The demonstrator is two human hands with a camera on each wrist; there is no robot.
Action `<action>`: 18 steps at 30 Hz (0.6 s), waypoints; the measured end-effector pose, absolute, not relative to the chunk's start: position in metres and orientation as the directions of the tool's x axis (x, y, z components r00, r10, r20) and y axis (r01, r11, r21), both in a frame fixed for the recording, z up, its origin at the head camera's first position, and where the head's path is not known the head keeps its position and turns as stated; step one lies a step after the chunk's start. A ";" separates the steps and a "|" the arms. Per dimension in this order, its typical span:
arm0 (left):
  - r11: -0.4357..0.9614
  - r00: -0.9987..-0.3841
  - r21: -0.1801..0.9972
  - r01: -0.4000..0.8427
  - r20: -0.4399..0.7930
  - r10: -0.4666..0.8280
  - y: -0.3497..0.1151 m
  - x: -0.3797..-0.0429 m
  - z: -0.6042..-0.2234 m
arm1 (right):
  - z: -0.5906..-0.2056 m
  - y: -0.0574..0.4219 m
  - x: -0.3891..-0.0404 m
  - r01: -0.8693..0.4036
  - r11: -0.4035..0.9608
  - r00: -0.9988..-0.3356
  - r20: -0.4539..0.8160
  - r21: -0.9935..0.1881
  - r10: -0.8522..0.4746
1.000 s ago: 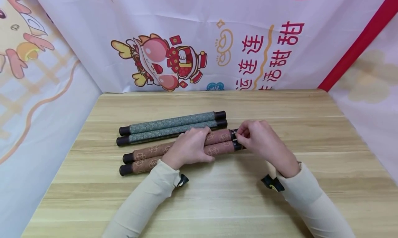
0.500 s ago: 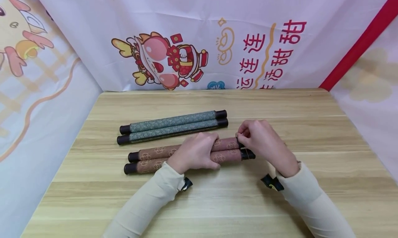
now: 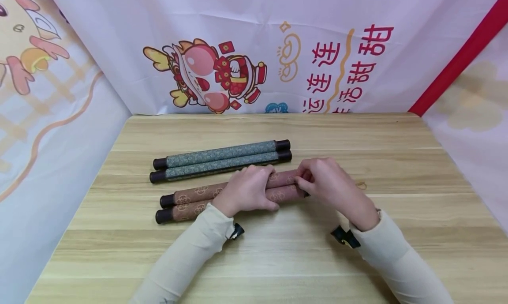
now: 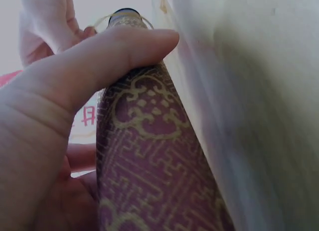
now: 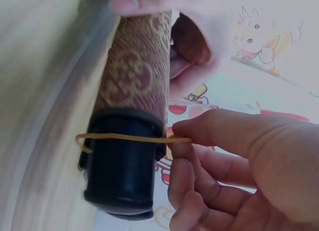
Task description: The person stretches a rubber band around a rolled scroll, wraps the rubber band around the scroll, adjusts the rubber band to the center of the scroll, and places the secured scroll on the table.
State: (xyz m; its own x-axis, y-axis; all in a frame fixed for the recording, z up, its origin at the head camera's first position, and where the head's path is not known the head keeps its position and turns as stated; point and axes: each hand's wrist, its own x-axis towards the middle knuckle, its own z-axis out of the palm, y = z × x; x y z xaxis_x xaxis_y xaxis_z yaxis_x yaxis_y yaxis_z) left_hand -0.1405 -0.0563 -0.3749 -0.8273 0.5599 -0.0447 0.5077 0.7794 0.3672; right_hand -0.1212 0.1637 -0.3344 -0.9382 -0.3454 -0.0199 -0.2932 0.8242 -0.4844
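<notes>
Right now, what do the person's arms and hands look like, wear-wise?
Long, plain cream sleeves, left and right, lightly creased, ending at the wrists. Left hand and right hand are ungloved. A small black piece shows below each cuff: left piece with a pale patch, right piece with a yellow mark. No cables visible.

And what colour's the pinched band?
The band is yellow-orange, clearest in the right wrist view.

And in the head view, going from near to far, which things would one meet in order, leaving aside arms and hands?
The pair of brown patterned rolls → the pair of grey-green rolls → the white printed backdrop.
</notes>
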 end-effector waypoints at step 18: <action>0.836 -0.898 0.392 0.385 -0.050 0.436 -0.069 -0.147 -0.367 | -0.342 0.150 -0.113 -0.312 0.820 -0.939 0.023 -0.479 -0.344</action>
